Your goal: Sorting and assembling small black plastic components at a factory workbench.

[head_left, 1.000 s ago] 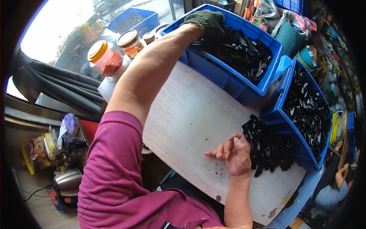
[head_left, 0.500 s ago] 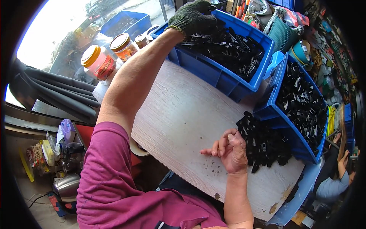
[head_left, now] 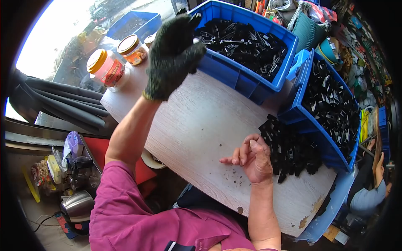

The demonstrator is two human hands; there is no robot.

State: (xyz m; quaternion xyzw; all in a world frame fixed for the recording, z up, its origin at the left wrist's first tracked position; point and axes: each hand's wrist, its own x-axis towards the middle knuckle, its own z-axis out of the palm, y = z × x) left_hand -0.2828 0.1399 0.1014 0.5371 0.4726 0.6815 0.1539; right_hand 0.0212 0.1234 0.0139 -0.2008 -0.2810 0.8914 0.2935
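Note:
My left hand (head_left: 173, 56), in a dark green knitted glove, is raised over the table's far left side, beside the big blue bin (head_left: 238, 79). Its fingers are curled around small black parts (head_left: 196, 41); dark bits and a shiny spot show at the fingertips, but the glove hides most of them. The bin is filled with black plastic parts (head_left: 247, 46) mixed with shiny metal pieces. My bare right hand (head_left: 255, 161) rests palm up on the table, fingers loosely bent and apart, holding nothing. Right beside it lies a pile of black plastic parts (head_left: 289, 150).
A second blue bin (head_left: 299, 102) of black parts stands tilted at the right. Two lidded jars (head_left: 111, 73) stand at the table's far left. The pale wooden table (head_left: 197, 125) has a chipped front edge. Another person (head_left: 368, 196) is at the far right.
My left hand has moved back and left, from over the big bin to above the table beside it. My right hand has hardly moved.

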